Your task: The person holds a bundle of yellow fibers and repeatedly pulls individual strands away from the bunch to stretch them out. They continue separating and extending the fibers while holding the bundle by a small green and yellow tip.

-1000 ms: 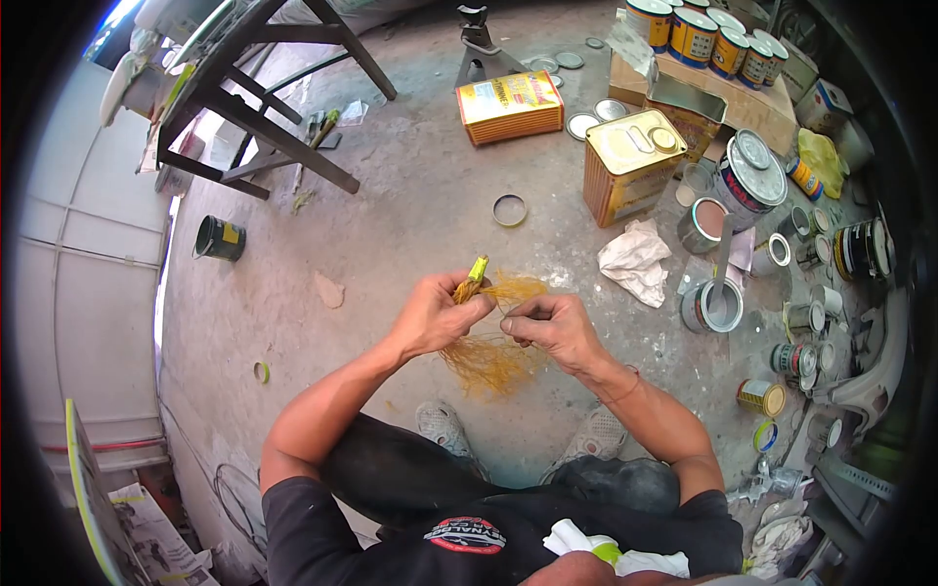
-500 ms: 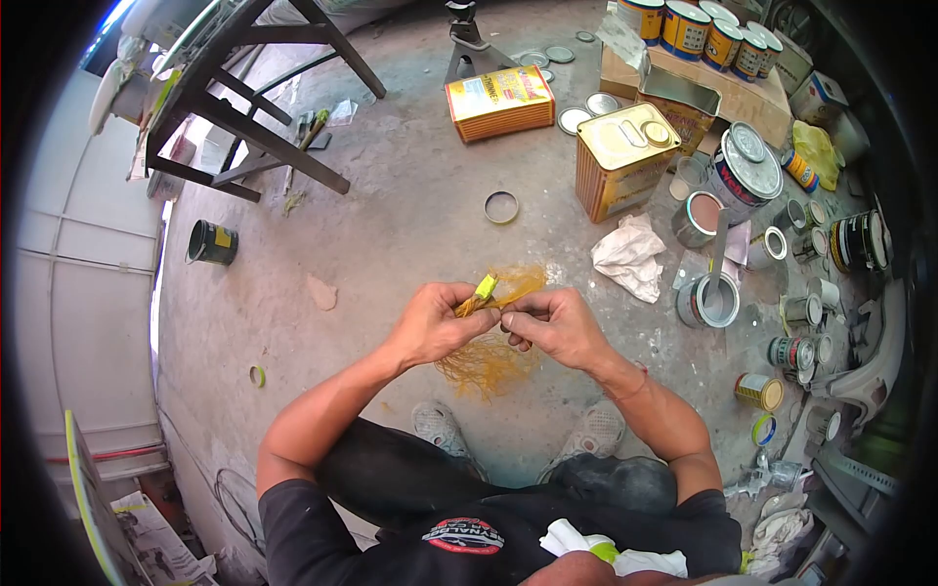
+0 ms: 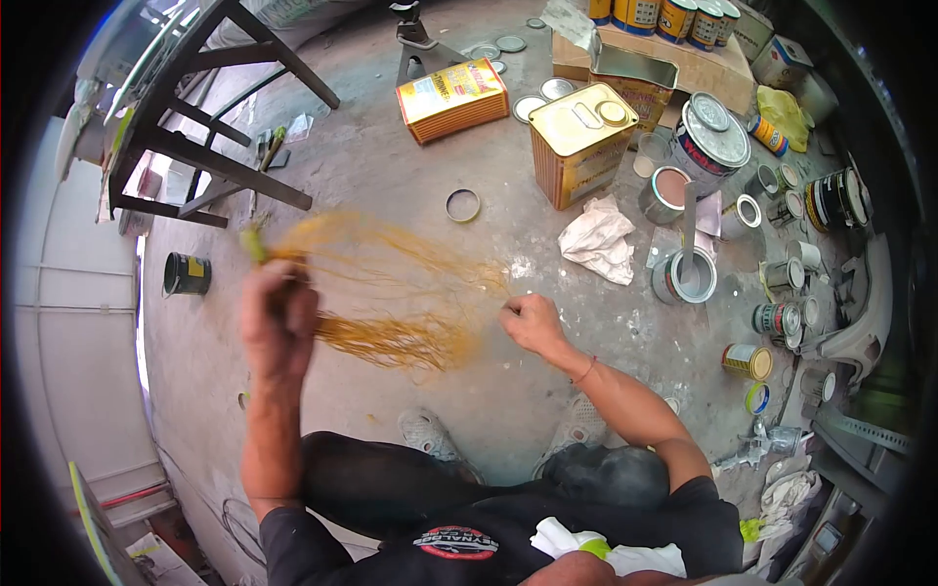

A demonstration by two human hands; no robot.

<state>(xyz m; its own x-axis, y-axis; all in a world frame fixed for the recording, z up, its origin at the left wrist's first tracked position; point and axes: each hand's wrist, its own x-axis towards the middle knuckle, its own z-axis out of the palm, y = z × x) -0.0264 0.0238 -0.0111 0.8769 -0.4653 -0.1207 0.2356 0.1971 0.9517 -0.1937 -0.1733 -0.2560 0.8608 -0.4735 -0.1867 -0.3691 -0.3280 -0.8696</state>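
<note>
A bundle of thin yellow strands (image 3: 401,337), bound with yellow-green tape (image 3: 255,244) at one end, is in my left hand (image 3: 278,322). That hand is closed around the bound end and blurred by motion. The loose strands fan out to the right in two sweeps, above and below. My right hand (image 3: 532,322) is closed in a pinch, apart from the left. The far ends of the upper strands stretch to its fingertips; how many it grips is too fine to tell.
A crumpled white cloth (image 3: 598,241) lies beyond my right hand, near an open paint can (image 3: 684,278) with a stick in it. Thinner tins (image 3: 581,146) stand farther back. A ring-shaped lid (image 3: 462,205) is on the floor. A dark metal stand (image 3: 225,117) and black can (image 3: 187,274) are left.
My left hand has swung left with the taped bundle, away from my right hand. The strands have spread out between them. My right hand stays pinched, and the view has shifted slightly.
</note>
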